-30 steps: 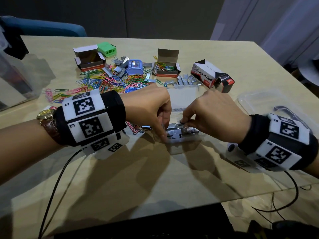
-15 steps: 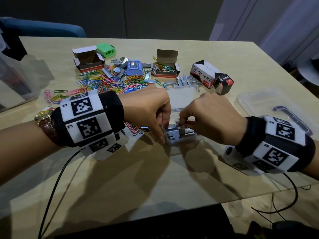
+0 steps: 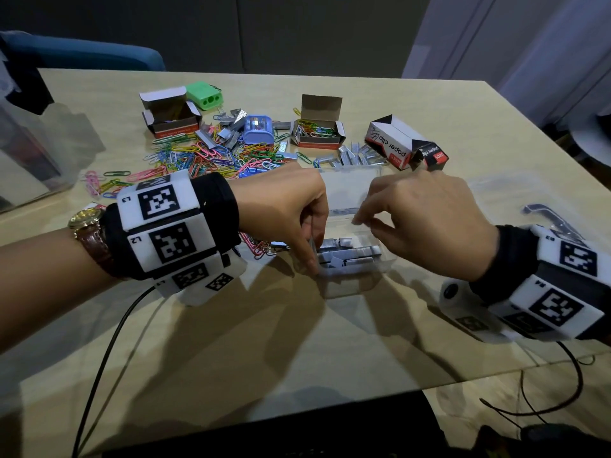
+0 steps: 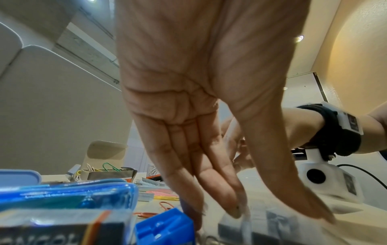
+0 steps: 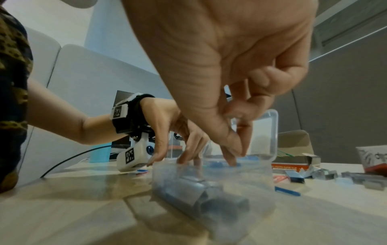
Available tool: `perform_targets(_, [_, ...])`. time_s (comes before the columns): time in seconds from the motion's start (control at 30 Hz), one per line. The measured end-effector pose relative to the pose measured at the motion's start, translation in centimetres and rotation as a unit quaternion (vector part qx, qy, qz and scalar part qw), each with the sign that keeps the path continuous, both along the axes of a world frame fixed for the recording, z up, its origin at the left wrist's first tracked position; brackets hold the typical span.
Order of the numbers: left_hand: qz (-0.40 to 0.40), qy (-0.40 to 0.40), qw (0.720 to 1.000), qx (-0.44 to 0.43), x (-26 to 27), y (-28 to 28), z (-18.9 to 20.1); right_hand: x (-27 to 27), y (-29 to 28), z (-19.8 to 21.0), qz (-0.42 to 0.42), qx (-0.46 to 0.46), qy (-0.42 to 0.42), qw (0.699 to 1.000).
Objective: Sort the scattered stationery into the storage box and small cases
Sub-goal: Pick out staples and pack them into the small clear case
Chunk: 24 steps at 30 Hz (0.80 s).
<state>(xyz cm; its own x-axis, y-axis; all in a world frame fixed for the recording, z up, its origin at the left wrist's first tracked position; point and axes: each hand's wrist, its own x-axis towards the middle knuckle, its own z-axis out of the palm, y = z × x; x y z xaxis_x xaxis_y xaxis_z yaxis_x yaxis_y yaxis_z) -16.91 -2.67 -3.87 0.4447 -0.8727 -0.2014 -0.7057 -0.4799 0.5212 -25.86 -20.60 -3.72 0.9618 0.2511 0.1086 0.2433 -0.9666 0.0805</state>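
While the left hand (image 3: 284,209) is steadying the clear case (image 3: 355,259) with straight fingers at its left wall, the right hand (image 3: 420,223) is hovering over it, fingertips pinched together; whether they are gripping a staple I cannot tell. The case, lid (image 3: 350,190) standing open, is sitting on the table (image 3: 231,342) between both hands and holding several staple strips (image 3: 347,254). Judging by this, sorting is barely underway: a heap of paper clips (image 3: 205,157), more staples (image 3: 353,157) and two sharpeners, one blue (image 3: 258,128) and one green (image 3: 204,95), are lying loose. Four cardboard boxes are standing open; one (image 3: 317,132) is holding clips.
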Motion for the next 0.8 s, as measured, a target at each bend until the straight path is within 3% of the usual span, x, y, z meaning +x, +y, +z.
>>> perform_targets(0.33, [-0.002,-0.002,1.0,0.005,0.0,-0.3,0.0,-0.5,0.5,0.4,-0.005,-0.041,0.104,0.994])
perform_targets(0.5, [-0.003,-0.001,1.0,0.0,-0.1,-0.2,0.0,-0.5,0.3,0.1,-0.002,-0.02,0.113,0.993])
perform_targets(0.6, [-0.008,0.005,1.0,0.001,-0.1,-0.1,0.1,-0.3,0.2,0.2,0.009,0.003,0.078,0.997])
perform_targets(0.67, [-0.013,0.008,1.0,0.006,-0.1,0.0,0.2,0.0,0.0,0.6,0.047,0.046,0.052,0.997])
perform_targets(0.8, [-0.017,-0.005,1.0,0.003,-0.1,0.3,0.2,1.2,-0.1,1.3,0.199,0.105,0.145,0.963])
